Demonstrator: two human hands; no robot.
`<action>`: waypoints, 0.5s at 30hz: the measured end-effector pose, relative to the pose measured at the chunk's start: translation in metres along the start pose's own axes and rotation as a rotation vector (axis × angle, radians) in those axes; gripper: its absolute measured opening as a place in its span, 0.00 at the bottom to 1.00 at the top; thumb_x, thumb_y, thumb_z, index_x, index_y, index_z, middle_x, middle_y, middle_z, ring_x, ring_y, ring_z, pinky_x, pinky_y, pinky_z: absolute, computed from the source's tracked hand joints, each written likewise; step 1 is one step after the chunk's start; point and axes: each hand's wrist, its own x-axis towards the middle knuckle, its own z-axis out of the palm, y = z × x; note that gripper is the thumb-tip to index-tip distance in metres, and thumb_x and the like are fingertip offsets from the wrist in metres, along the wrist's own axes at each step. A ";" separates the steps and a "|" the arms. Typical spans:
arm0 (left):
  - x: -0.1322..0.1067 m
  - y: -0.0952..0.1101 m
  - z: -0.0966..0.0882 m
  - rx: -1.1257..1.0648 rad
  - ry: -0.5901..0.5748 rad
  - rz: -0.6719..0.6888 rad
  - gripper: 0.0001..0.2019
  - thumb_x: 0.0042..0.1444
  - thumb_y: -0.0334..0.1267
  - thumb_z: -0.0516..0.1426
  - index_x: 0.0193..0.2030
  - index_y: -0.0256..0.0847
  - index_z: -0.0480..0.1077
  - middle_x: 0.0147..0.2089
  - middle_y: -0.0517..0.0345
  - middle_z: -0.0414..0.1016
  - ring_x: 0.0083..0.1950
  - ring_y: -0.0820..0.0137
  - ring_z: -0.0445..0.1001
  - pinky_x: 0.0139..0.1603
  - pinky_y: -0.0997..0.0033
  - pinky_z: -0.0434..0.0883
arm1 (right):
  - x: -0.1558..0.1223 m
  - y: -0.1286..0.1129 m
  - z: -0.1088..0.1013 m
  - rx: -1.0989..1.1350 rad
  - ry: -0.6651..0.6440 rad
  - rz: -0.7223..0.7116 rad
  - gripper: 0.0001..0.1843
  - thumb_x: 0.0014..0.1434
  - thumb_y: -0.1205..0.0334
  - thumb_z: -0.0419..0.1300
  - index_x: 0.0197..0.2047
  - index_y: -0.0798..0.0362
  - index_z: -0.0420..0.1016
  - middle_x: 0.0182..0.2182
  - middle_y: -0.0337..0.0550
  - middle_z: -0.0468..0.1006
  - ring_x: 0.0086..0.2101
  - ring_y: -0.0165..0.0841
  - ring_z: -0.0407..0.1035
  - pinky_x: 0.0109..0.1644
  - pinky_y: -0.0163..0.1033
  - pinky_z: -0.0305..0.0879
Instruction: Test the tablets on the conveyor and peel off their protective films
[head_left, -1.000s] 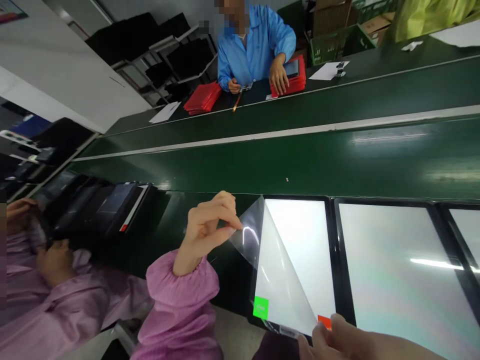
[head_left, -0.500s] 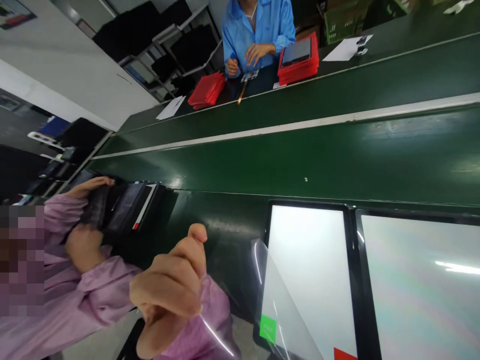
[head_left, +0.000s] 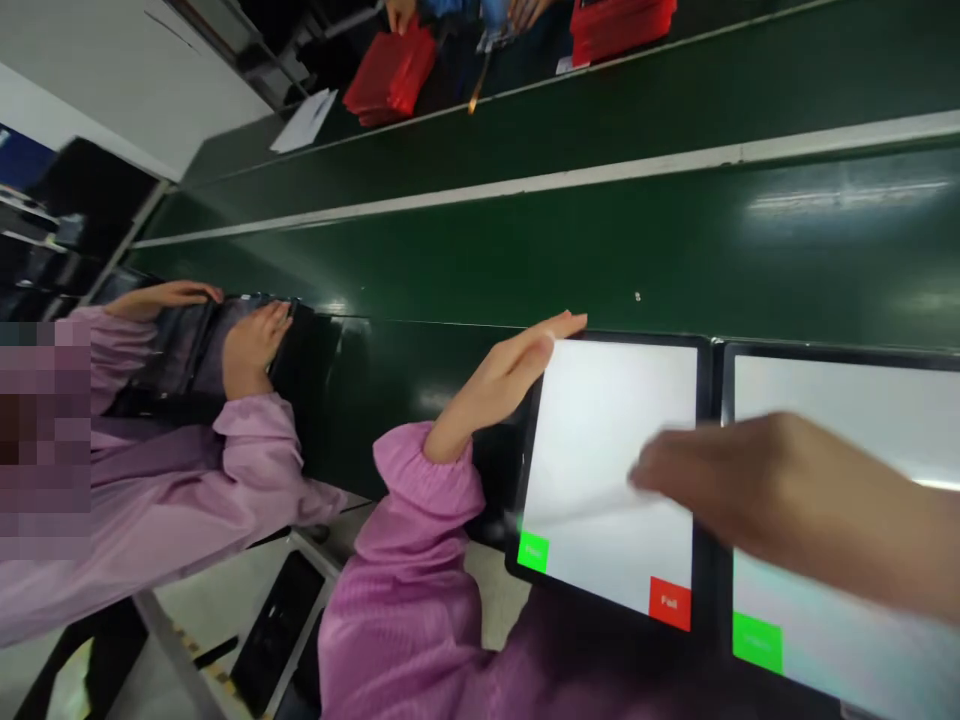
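A tablet (head_left: 600,430) with a lit white screen lies on the dark green bench, a green square at its lower left and a red "Fail" square at its lower right. My left hand (head_left: 499,385) grips its upper left corner, thumb at the edge and fingers stretched along the top. Over the tablet's right side reaches my right hand (head_left: 757,490), smeared by motion. Its fingertips point at the screen; whether they hold anything is unclear. A pale blurred streak crosses the lower screen. Beside it lies a second lit tablet (head_left: 840,385), partly covered by my right forearm.
At left a co-worker in pink sleeves has both hands (head_left: 255,345) at a row of dark flat devices (head_left: 176,345). Across the bench, another person's hands are near stacked red sleeves (head_left: 390,75) and a second red stack (head_left: 622,30). White paper (head_left: 304,120) lies there too.
My left hand has moved from a raised pinch on a clear film to the tablet's corner. My right hand has come in over the screen. The film no longer shows clearly. The view tilts lower.
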 end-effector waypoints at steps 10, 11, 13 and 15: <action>0.029 -0.027 0.042 -0.501 0.357 -0.105 0.33 0.79 0.52 0.37 0.37 0.40 0.76 0.50 0.53 0.85 0.63 0.63 0.80 0.72 0.60 0.69 | 0.052 0.027 -0.072 0.173 0.601 0.814 0.05 0.65 0.70 0.68 0.36 0.53 0.81 0.24 0.31 0.76 0.24 0.20 0.72 0.28 0.33 0.70; 0.030 -0.026 0.042 -0.547 0.351 -0.103 0.35 0.79 0.52 0.34 0.37 0.40 0.76 0.48 0.53 0.85 0.62 0.62 0.80 0.72 0.59 0.69 | 0.053 0.021 -0.070 0.168 0.619 0.836 0.05 0.65 0.71 0.67 0.36 0.54 0.81 0.24 0.30 0.75 0.24 0.20 0.72 0.28 0.33 0.69; 0.029 -0.026 0.041 -0.598 0.323 -0.099 0.39 0.79 0.50 0.28 0.43 0.40 0.78 0.50 0.54 0.85 0.62 0.62 0.80 0.72 0.56 0.70 | 0.053 0.013 -0.066 0.179 0.621 0.845 0.05 0.66 0.71 0.65 0.37 0.55 0.79 0.23 0.30 0.74 0.23 0.19 0.71 0.28 0.34 0.69; 0.025 -0.028 0.039 -0.599 0.321 -0.069 0.39 0.78 0.48 0.25 0.53 0.42 0.77 0.56 0.56 0.83 0.67 0.63 0.77 0.75 0.55 0.67 | 0.051 0.010 -0.062 0.175 0.630 0.837 0.04 0.66 0.70 0.65 0.36 0.56 0.78 0.25 0.30 0.75 0.22 0.19 0.69 0.29 0.35 0.69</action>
